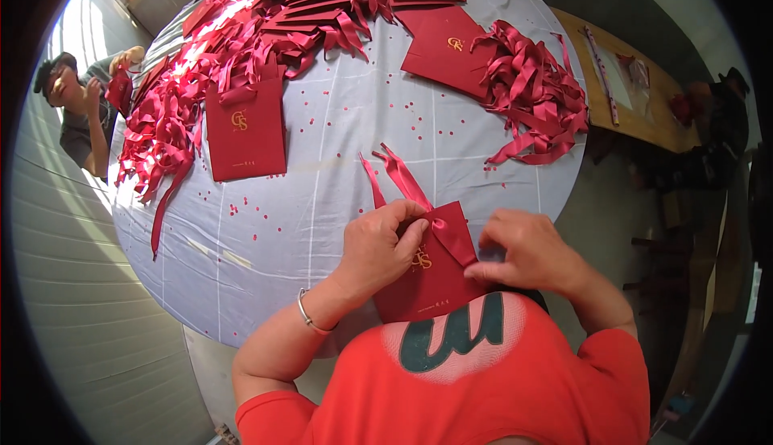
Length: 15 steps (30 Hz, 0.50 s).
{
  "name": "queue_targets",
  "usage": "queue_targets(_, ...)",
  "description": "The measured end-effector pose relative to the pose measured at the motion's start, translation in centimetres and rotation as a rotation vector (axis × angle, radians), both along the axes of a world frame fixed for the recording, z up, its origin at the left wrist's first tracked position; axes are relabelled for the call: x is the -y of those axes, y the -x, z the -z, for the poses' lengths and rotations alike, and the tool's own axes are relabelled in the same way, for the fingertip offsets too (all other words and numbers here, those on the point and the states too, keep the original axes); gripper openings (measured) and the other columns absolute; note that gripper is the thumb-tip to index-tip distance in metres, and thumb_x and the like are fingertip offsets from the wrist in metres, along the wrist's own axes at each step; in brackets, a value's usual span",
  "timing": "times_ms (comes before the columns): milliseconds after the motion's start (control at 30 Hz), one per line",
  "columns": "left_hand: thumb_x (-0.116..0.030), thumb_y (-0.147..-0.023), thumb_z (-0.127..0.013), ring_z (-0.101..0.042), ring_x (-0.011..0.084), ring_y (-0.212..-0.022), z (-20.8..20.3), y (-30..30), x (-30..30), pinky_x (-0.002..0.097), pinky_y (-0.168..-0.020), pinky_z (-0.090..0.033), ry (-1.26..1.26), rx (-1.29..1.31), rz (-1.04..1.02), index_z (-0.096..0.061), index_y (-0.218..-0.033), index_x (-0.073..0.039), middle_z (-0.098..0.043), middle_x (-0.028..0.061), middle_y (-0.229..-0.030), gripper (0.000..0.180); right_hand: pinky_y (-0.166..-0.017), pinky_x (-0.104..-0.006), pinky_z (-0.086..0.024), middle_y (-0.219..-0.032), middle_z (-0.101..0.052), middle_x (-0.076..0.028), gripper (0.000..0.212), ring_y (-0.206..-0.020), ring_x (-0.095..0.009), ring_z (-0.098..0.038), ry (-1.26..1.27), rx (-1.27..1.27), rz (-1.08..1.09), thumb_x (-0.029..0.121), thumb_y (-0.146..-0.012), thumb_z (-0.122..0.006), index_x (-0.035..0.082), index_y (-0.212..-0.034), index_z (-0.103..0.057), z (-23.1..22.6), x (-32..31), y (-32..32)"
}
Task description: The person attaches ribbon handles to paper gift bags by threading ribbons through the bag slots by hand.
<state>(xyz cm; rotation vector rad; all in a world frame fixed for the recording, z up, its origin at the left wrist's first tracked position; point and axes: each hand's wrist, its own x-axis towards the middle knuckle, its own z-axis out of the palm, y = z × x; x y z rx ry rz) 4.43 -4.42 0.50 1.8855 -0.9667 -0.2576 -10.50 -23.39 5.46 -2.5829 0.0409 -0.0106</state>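
A dark red paper gift bag point(403, 296) with gold print lies at the near edge of the round table, against my red shirt. My left hand point(378, 244) is closed in a pinch at the bag's top edge, on the pink-red satin ribbon point(455, 244) where it meets the bag. Loose tails of ribbon point(403, 178) stretch away past the bag onto the tablecloth. At the bag's right side, my right hand point(531, 252) has curled fingers, its thumb against the lower end of the ribbon over the bag's front. The fingertips are partly hidden.
The white tablecloth point(322, 179) is dotted with small red paper discs. A finished-looking red bag point(245, 135) lies left, near heaped ribboned bags point(169, 123). Far right are stacked bags point(451, 46) and a ribbon pile point(535, 95). People work at left point(80, 111) and right point(717, 131).
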Motion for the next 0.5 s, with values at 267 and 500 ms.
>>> queue_targets(267, -0.019, -0.082, -0.076, -0.071, 0.0163, -0.068, -0.9, 0.0, 0.9, 0.0282, -0.061, -0.052, -0.184, -0.021, -0.017, -0.067, -0.087, -0.004, -0.073, 0.0071, -0.076, 0.018, -0.063, -0.0401, -0.049, -0.078, -0.063, -0.011, 0.023, -0.070, -0.030, -0.063, -0.210, -0.022, 0.129, 0.022, -0.078, -0.077, 0.003, -0.081, -0.063, 0.6, -1.0, 2.4)
queue_targets(500, -0.026, -0.079, -0.072, -0.069, 0.0264, -0.069, -1.2, 0.0, 1.1, 0.0386, -0.063, -0.052, -0.287, -0.088, -0.071, -0.067, -0.084, -0.008, -0.071, 0.0070, -0.076, 0.019, -0.059, -0.0257, -0.050, -0.077, -0.070, -0.004, 0.014, -0.064, -0.008, -0.061, -0.606, 0.215, 0.168, -0.001, -0.083, -0.070, -0.001, -0.097, -0.068, -3.4, -1.3, 1.7)
